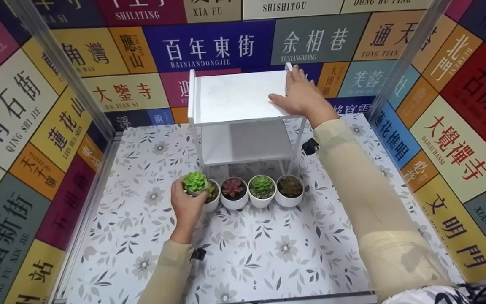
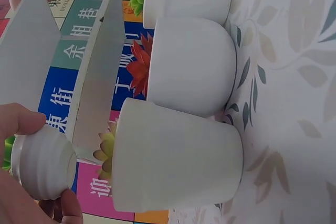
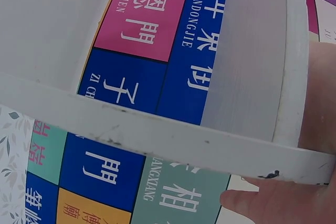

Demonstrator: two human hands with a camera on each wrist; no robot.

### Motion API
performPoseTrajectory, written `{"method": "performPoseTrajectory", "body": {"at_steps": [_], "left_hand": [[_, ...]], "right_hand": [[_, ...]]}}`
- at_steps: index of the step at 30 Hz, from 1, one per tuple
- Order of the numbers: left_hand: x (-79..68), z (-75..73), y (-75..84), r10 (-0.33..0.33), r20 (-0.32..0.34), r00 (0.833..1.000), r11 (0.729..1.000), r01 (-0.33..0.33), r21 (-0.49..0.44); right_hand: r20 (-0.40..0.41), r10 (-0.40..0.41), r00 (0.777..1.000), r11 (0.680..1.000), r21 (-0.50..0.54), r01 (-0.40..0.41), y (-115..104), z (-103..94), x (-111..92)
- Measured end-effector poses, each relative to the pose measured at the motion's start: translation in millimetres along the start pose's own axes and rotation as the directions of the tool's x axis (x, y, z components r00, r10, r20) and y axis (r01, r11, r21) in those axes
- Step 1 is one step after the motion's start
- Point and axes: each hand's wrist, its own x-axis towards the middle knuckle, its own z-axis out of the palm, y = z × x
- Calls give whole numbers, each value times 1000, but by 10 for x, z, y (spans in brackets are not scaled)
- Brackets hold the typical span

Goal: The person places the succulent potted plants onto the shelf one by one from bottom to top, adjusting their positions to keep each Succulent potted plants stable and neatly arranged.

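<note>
My left hand [image 1: 189, 207] holds a small white ribbed pot [image 2: 44, 161] with a bright green succulent [image 1: 194, 181], thumb and fingers on opposite sides. It is raised at the left end of a row of potted succulents. Nearest to it is a white pot [image 2: 178, 158] with a yellow-green plant; beside that stands one with a red succulent [image 1: 232, 188]. Behind the row is a white two-level shelf rack [image 1: 243, 95]. My right hand [image 1: 304, 95] rests on the rack's upper right side, fingers extended along the rail [image 3: 152, 124] and thumb over the top board.
Farther right in the row are a green succulent [image 1: 262, 185] and a dark brownish one [image 1: 290, 188] in white pots. A floral cloth [image 1: 247, 253] covers the tabletop. Panels with street-name lettering [image 1: 209, 48] enclose the back and sides, with metal posts [image 1: 407, 55] at the corners.
</note>
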Motion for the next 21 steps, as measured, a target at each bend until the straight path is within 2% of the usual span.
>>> {"method": "performPoseTrajectory", "body": {"at_steps": [11, 21], "left_hand": [[108, 85, 147, 52, 39, 998, 999, -51, -15], [166, 124, 217, 51, 44, 998, 999, -50, -15]], "right_hand": [[7, -13, 1000, 1000, -6, 13, 2, 4, -23], [10, -20, 1000, 1000, -15, 20, 8, -2, -26]]}}
